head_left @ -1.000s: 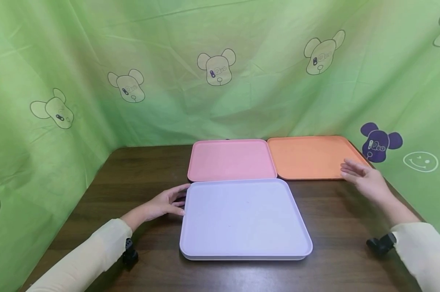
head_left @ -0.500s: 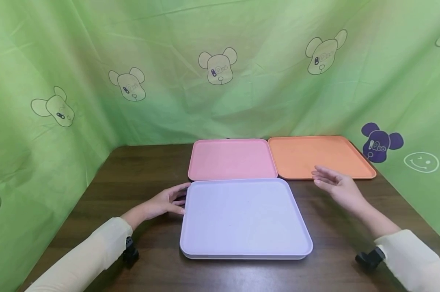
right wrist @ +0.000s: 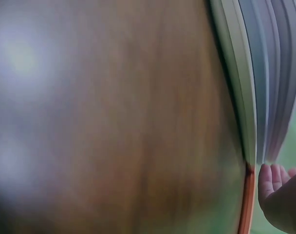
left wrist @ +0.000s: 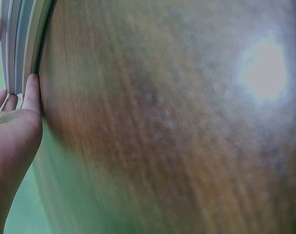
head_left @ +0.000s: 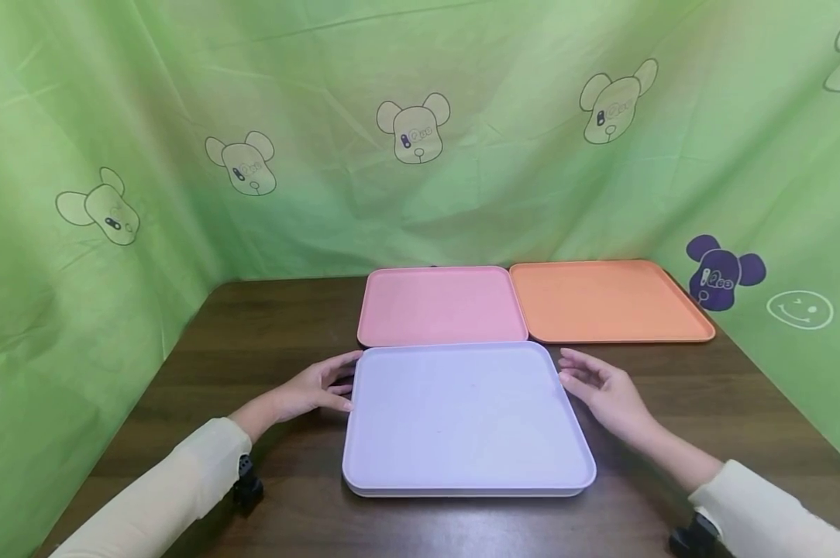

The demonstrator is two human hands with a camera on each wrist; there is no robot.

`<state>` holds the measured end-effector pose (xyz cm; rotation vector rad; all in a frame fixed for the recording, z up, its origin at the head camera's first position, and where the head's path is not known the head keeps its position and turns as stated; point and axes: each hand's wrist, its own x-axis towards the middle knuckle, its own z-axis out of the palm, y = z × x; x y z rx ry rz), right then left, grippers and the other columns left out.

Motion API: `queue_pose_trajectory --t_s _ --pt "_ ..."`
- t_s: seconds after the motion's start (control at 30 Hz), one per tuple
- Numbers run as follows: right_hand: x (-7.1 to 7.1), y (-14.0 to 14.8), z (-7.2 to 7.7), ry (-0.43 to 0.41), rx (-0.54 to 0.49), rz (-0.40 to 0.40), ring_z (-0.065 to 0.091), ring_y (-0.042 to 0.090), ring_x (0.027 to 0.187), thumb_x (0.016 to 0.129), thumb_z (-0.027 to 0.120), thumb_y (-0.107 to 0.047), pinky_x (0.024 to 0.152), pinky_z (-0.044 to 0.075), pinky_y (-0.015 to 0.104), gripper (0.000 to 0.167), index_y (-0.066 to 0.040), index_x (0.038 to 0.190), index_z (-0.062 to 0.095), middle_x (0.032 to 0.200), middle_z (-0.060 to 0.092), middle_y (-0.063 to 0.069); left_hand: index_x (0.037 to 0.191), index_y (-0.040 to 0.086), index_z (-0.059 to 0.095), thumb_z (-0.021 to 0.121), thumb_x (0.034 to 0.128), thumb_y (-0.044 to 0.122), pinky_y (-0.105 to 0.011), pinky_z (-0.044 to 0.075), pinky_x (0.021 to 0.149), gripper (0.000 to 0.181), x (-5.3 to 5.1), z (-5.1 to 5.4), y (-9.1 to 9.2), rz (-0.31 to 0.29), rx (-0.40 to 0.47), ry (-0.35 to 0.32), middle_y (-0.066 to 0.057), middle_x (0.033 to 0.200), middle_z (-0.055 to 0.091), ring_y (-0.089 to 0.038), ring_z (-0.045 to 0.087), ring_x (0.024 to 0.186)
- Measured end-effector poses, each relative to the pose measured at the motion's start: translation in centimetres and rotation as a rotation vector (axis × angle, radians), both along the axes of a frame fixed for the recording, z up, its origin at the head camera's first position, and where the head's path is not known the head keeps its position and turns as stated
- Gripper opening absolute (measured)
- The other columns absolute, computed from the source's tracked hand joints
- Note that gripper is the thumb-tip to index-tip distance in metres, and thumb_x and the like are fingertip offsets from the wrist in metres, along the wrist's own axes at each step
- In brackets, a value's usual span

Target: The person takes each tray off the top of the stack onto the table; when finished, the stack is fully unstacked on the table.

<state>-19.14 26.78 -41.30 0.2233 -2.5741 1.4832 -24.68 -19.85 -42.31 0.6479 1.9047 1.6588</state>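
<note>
A lavender tray point(head_left: 462, 418) lies on top of a stack in the middle of the table. The wrist views show its layered edges, with a blue tray point(right wrist: 253, 53) and a cream tray point(right wrist: 240, 68) lower down. My left hand point(head_left: 308, 391) rests its fingertips against the stack's left side, thumb nearer me. At the right side, my right hand point(head_left: 611, 395) is beside the upper right edge with its fingers loosely bent and holding nothing. Whether its fingertips touch the rim is hard to tell.
Behind the stack lie a pink tray point(head_left: 444, 306) and, to its right, an orange tray point(head_left: 611, 302), side by side. A brown wooden table point(head_left: 273, 318) carries everything. Green printed cloth point(head_left: 322, 209) hangs at the back and sides.
My right hand has moved left and toward me, from over the orange tray to the right edge of the stack. The left hand and the trays have stayed in place.
</note>
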Motion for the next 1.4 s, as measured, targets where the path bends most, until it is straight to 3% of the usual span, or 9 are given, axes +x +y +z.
queue_pose_trajectory --t_s 0.3,0.77,1.07,1.4 --pt "0.8 -0.88 -0.11 -0.081 0.035 0.006 0.06 0.004 0.093 0.09 0.07 -0.015 0.074 0.052 0.015 0.052 0.009 0.133 0.052 0.117 0.062 0.024 0.153 -0.002 0.019 0.077 0.0815 0.004 -0.044 0.033 0.11 0.093 -0.09 0.04 -0.09 0.006 -0.015 0.008 -0.025 0.154 0.024 -0.039 0.025 0.14" --pt "0.72 -0.87 -0.28 -0.102 0.066 0.012 0.063 0.035 0.099 0.088 0.073 -0.013 0.072 0.053 0.019 0.054 0.01 0.132 0.052 0.114 0.063 0.026 0.152 -0.004 0.018 0.077 0.0813 0.004 -0.044 0.032 0.11 0.093 -0.06 -0.18 -0.08 -0.006 0.009 0.011 -0.026 0.154 0.023 -0.04 0.024 0.14" --pt "0.75 -0.91 -0.28 -0.105 0.161 0.011 0.062 0.038 0.102 0.088 0.073 -0.017 0.072 0.052 0.022 0.053 0.013 0.128 0.055 0.114 0.064 0.026 0.152 -0.003 0.017 0.077 0.082 0.004 -0.044 0.033 0.11 0.092 -0.02 -0.25 -0.14 -0.005 0.003 0.007 -0.026 0.154 0.022 -0.04 0.024 0.14" --pt "0.7 -0.99 -0.04 -0.046 0.217 0.021 0.057 0.04 0.111 0.091 0.069 -0.012 0.08 0.049 0.02 0.046 0.013 0.127 0.057 0.125 0.058 0.026 0.152 -0.003 0.017 0.076 0.0817 0.003 -0.043 0.033 0.11 0.092 0.03 0.04 -0.01 0.004 0.003 0.001 -0.026 0.154 0.022 -0.04 0.025 0.14"
